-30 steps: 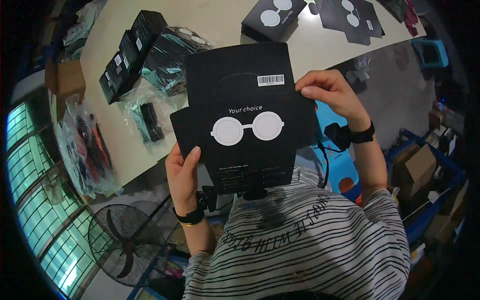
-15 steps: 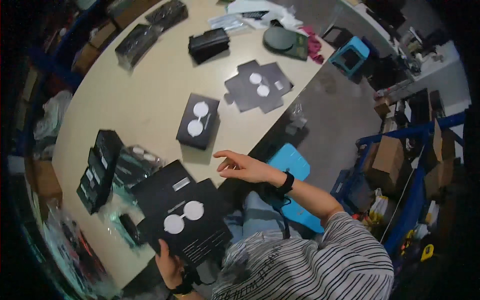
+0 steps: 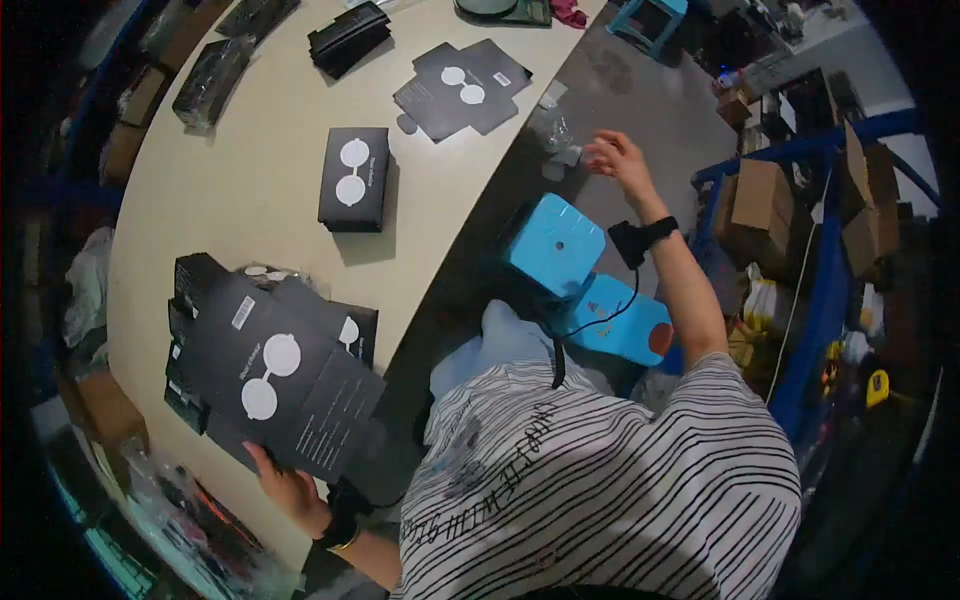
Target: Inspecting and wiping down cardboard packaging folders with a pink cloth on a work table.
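My left hand (image 3: pixel 290 492) grips the lower edge of a flat, unfolded black carton (image 3: pixel 225 365) at the table's near left. Two white discs joined by a bar are printed on it. The carton covers part of some black boxes (image 3: pixel 185 385) and a plastic-wrapped pack. My right hand (image 3: pixel 622 165) is raised past the table's right edge, over the floor, fingers apart with nothing in them. A black box (image 3: pixel 355 180) with the same white discs sits mid-table. Beyond it another unfolded carton (image 3: pixel 465 90) lies flat.
Blue plastic stools (image 3: pixel 555 245) stand beside the table (image 3: pixel 260 200), below my right hand. Clear plastic pieces (image 3: pixel 555 130) lie near that hand. Black packs (image 3: pixel 348 38) rest at the table's far end. Shelving with cardboard boxes (image 3: pixel 762 200) stands on the right.
My right hand has swung away from the table edge, out to the right and farther off. My left hand has shifted left with the carton. The whole view has tilted and moved.
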The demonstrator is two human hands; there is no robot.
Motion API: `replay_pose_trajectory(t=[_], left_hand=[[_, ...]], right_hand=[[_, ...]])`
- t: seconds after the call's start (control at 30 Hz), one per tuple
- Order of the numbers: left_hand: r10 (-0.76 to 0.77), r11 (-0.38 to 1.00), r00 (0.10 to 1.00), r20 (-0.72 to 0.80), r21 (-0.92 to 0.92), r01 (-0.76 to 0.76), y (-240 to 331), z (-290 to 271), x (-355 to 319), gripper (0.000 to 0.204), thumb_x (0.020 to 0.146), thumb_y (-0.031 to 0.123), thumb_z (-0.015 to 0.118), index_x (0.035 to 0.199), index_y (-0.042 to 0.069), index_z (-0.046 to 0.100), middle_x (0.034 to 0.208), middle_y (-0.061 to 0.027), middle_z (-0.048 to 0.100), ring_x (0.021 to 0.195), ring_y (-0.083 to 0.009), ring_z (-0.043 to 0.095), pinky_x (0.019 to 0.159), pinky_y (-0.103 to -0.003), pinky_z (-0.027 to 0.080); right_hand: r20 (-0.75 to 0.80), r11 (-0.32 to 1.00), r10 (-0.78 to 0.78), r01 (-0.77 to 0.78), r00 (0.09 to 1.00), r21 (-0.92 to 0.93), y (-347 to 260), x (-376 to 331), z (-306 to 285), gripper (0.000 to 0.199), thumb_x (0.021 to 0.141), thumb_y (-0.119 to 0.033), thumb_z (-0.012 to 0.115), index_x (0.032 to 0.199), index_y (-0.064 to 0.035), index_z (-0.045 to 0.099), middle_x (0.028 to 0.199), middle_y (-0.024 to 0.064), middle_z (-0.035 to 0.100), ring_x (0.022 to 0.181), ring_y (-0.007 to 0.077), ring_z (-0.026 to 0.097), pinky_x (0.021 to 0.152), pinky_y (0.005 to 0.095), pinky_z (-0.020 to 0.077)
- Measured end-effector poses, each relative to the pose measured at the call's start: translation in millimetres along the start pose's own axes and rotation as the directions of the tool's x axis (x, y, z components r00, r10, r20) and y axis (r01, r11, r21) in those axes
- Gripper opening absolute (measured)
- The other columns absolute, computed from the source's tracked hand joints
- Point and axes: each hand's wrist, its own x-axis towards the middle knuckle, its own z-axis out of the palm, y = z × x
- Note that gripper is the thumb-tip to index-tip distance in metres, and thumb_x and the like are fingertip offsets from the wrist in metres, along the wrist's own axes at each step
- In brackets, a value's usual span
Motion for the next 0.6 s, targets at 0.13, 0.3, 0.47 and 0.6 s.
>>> replay_pose_trajectory(t=[0.13,0.3,0.47,0.6], left_hand=[[0.101,0.959,0.992,0.077,-0.272,-0.077,-19.7,-30.0,31.5,0.042,0.101,0.017,0.04,0.139,-0.003,0.04,0.133,-0.0166,0.051,0.107,-0.0204,0.058,0.09,-0.031,0.048],[0.082,0.997,0.996,0.034,-0.004,-0.082,-2.8,-35.9,33.5,0.048,0.102,0.028,0.04,0.136,-0.006,0.042,0.134,-0.0179,0.049,0.113,-0.0218,0.054,0.097,-0.033,0.043],[0.007,1.0,0.999,-0.048,-0.026,-0.008,-35.3,-68.3,71.1,0.05,0.101,0.032,0.036,0.139,0.001,0.041,0.109,-0.0142,0.06,0.073,-0.0149,0.058,0.059,-0.026,0.049],[-0.219,0.97,0.948,-0.229,-0.158,0.186,13.9,-22.1,40.1,0.048,0.101,0.029,0.032,0.143,0.007,0.038,0.083,-0.0058,0.059,0.041,-0.0073,0.04,0.032,-0.019,0.032]], right_hand=[[-0.185,0.996,0.082,-0.073,0.979,0.058,-16.7,-37.9,-37.9,0.038,0.093,-0.021,0.06,0.125,-0.0039,0.048,0.102,0.0119,0.066,0.078,0.0169,0.065,0.067,0.029,0.0544],[-0.265,0.987,0.157,-0.142,0.952,0.074,4.5,-85.7,-104.0,0.041,0.093,-0.023,0.06,0.126,-0.0029,0.047,0.102,0.0127,0.066,0.08,0.019,0.066,0.069,0.0313,0.0548],[-0.434,0.986,0.162,-0.164,0.886,0.034,108.6,-167.5,-248.5,0.025,0.093,-0.03,0.059,0.094,-0.0051,0.056,0.081,0.0085,0.063,0.061,0.0172,0.058,0.053,0.0302,0.0469],[-0.62,0.917,0.38,-0.19,0.687,0.351,139.5,-265.7,-372.5,0.037,0.092,-0.039,0.056,0.093,-0.0024,0.058,0.073,0.0096,0.061,0.051,0.019,0.054,0.038,0.0324,0.039]])
